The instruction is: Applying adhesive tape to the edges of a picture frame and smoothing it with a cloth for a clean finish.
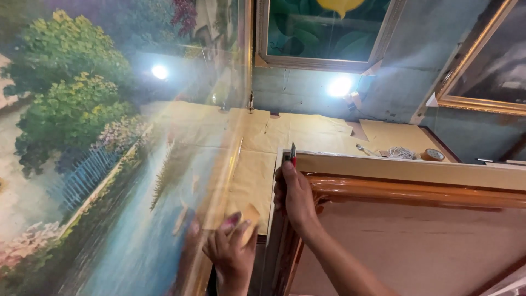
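My right hand (295, 196) grips a small utility knife (293, 154) with its tip pointing up at the top left corner of a wrapped wooden frame (416, 189) with glossy brown moulding. My left hand (230, 249) is lower and to the left. It holds a small tan piece of cardboard (250, 217) against the gilt edge of a large landscape painting (109, 164). That painting stands on edge at the left, and its surface is shiny with reflections.
Brown paper (307, 134) covers the worktable. A roll of tape (433, 155) and a coil of white string (401, 152) lie at the back right. Two framed pictures (323, 33) (487, 66) lean on the grey wall, with a bright lamp (339, 86) between them.
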